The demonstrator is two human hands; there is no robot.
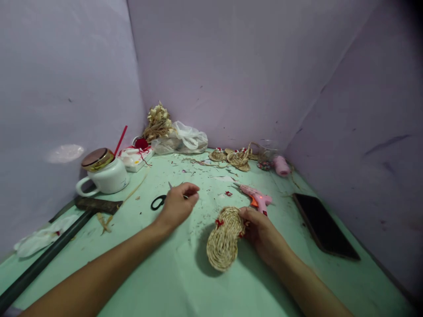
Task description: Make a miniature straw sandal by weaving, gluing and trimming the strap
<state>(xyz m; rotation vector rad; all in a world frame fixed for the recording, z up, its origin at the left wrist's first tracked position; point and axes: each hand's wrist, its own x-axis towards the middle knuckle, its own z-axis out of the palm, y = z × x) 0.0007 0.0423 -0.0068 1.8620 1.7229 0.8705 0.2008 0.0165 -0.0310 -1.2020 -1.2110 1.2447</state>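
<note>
The right hand (pixel 262 233) pinches a woven straw sole (pixel 224 244), apparently steadying it, while the left hand (pixel 177 204) overlaps scissors (pixel 162 197), its grip unclear, and lifting them would need a firm pinch.

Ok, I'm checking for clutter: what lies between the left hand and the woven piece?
In the head view, only green tabletop sprinkled with tiny dark scraps lies between the left hand and the woven piece; no tool sits in that gap.
</note>
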